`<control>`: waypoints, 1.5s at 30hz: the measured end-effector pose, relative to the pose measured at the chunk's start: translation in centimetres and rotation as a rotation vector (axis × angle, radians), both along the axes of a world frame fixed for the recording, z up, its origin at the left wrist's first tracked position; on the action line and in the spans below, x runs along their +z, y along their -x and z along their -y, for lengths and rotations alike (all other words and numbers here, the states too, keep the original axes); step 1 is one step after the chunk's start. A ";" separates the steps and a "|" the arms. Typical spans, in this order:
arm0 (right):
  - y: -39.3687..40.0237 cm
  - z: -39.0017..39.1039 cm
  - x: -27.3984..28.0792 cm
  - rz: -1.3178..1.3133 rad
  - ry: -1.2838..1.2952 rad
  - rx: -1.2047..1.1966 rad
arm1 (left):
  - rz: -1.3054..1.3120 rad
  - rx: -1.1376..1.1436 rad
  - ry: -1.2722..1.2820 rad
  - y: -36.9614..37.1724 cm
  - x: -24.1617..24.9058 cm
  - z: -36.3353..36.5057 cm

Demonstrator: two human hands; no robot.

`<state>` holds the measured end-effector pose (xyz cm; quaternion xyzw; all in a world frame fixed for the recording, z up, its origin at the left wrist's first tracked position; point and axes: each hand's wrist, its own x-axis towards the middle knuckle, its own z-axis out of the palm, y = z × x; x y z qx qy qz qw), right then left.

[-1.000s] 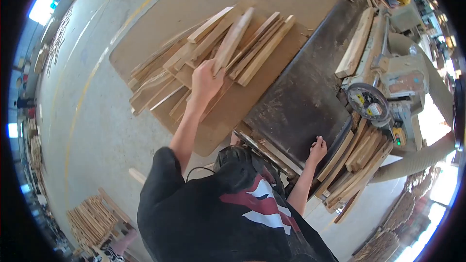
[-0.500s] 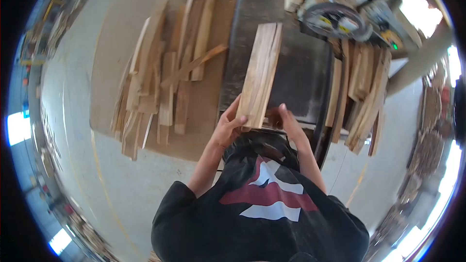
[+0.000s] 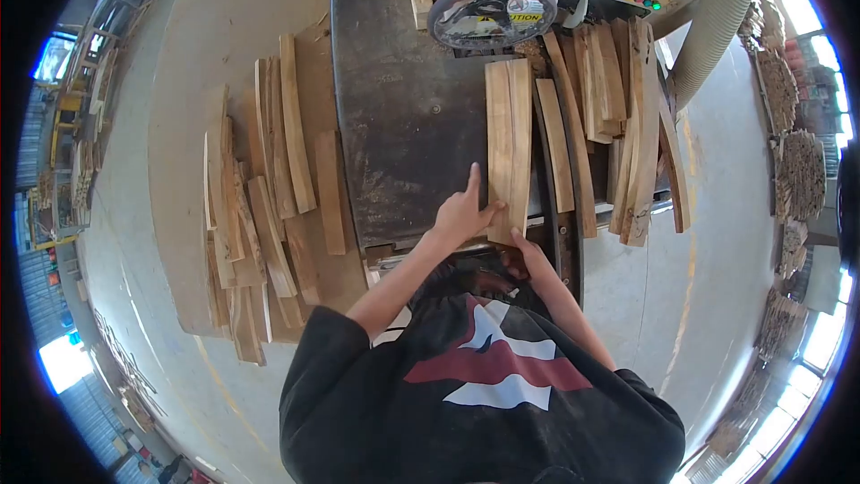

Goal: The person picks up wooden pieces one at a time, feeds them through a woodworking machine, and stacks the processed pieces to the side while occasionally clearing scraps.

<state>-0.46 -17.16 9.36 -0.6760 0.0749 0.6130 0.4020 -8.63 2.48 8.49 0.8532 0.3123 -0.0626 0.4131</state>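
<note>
The left hand (image 3: 461,212) lies flat against the near left edge of the wooden board (image 3: 508,148), index finger stretched forward along it, fingers open rather than closed around it. The right hand (image 3: 524,249) is at the board's near end; it seems to press or pinch that end, but how far its fingers close cannot be told from here. The board lies lengthwise on the dark saw table (image 3: 403,116), its far end just short of the round blade guard (image 3: 491,12). By the look of it, this piece is lined up but not yet cut. To the left, a heap of rough slats (image 3: 260,206) rests on a brown sheet (image 3: 193,81), which suggests plenty left to feed. To the right of the board, a stack of strips (image 3: 618,125) leans by the table, likely pieces already done
</note>
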 end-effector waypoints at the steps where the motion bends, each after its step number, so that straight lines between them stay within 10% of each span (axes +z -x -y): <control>1: -0.4 0.1 -0.4 0.003 0.000 0.006 | 0.045 -0.092 0.096 -1.3 -1.7 -0.4; 6: -2.1 0.1 -2.9 -0.242 -0.079 -0.416 | 0.208 0.093 0.223 -5.7 -3.4 0.9; 19: -8.3 -17.0 -4.5 0.183 -0.236 -0.443 | 0.530 0.372 0.241 -14.2 -5.2 -11.4; 23: -7.2 -19.7 -3.6 0.392 -0.173 -0.567 | 0.550 0.387 0.582 -9.7 -2.6 -12.2; 29: -7.6 -18.7 -4.4 0.378 -0.253 -0.638 | 0.620 0.704 -0.308 5.6 -2.6 -8.9; 33: -10.0 -17.0 -5.8 0.101 -0.355 -0.627 | 0.591 0.989 0.051 13.2 -4.0 -6.8; 45: -10.6 -20.7 -4.2 0.302 -0.212 -0.632 | 0.641 0.615 -0.135 8.9 -5.1 -9.4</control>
